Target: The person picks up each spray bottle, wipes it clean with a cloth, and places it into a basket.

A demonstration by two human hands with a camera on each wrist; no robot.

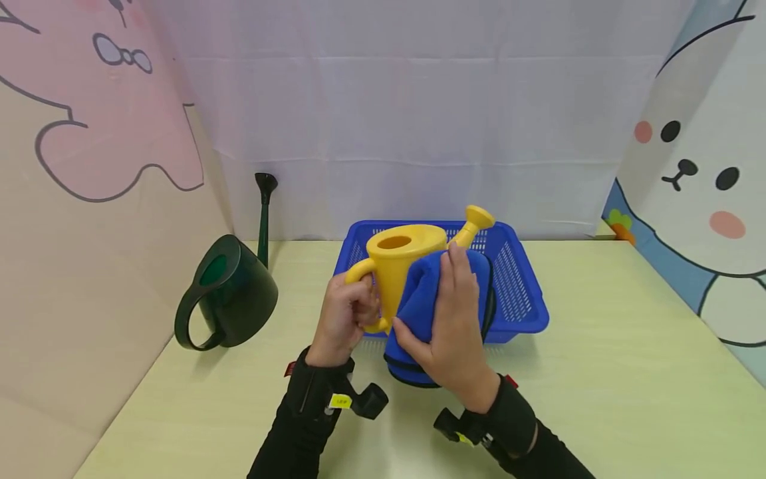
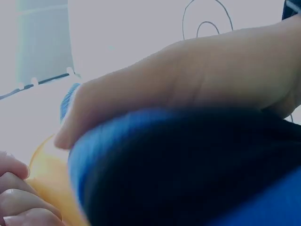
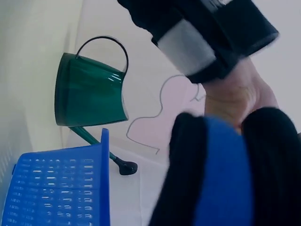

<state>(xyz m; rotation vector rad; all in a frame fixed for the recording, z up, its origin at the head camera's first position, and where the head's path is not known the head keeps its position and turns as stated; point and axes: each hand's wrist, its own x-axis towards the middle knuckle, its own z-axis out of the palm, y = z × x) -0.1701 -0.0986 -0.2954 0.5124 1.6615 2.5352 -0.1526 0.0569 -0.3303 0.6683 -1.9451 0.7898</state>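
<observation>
My left hand [image 1: 347, 316] grips the handle of a yellow watering can [image 1: 401, 256] and holds it up in front of a blue basket [image 1: 520, 293]. The can's spout points back and to the right. My right hand [image 1: 457, 332] holds a blue cloth [image 1: 421, 293] with dark edging against the can's right side, fingers laid over it and thumb at its left edge. The left wrist view, very close, shows the right hand [image 2: 197, 75] over the cloth [image 2: 188, 165], with the yellow can [image 2: 49, 174] beside it. In the right wrist view the cloth [image 3: 221, 179] fills the foreground.
A dark green watering can [image 1: 233, 293] stands on the pale green table [image 1: 598, 346] at the left, near the pink wall panel; it also shows in the right wrist view [image 3: 87, 96], next to the basket [image 3: 56, 193]. Curtain and cartoon panels close in the back and sides.
</observation>
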